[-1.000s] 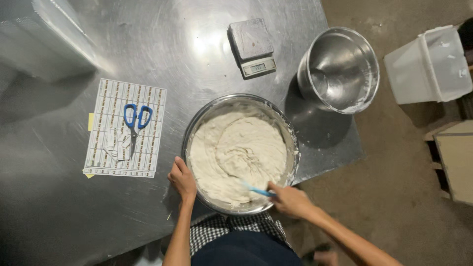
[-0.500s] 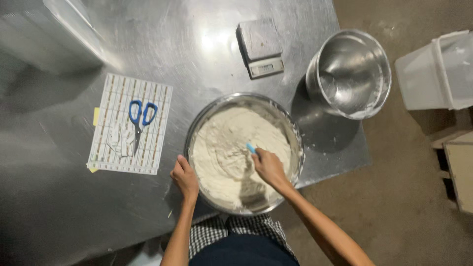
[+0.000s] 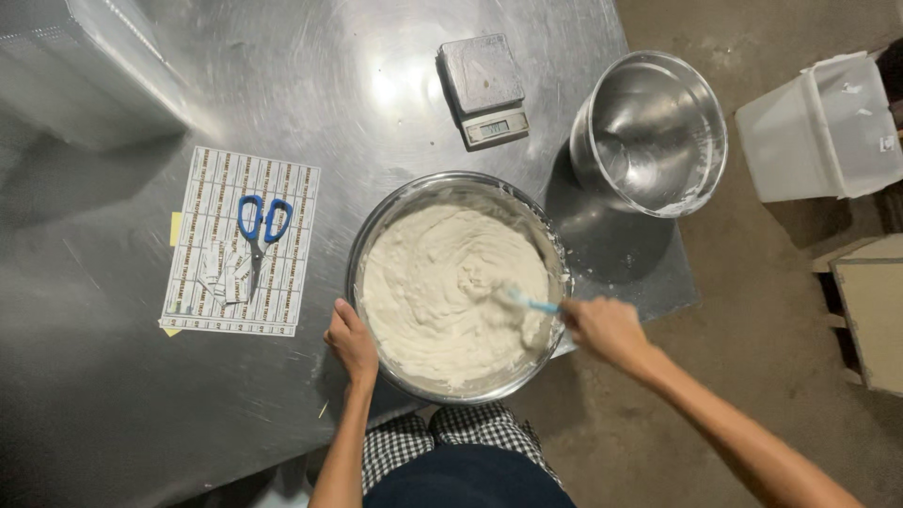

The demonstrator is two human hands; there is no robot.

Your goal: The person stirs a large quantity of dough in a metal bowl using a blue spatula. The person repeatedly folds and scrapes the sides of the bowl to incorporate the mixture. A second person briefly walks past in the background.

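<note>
Steel table (image 3: 141,414) over a bare concrete floor; left hand (image 3: 352,342) fingers wrapped on the batter bowl's (image 3: 376,235) near rim, right hand (image 3: 604,328) fingers closed around a blue-handled spatula (image 3: 531,304) lying left-right, blade pointing left into batter

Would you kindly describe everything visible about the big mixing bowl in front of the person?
The mixing bowl is round, shiny metal, upright near the steel table's front edge, filled with thick off-white batter. The left hand grips its near-left rim; the right hand holds a blue-handled spatula dipped in the batter.
</note>
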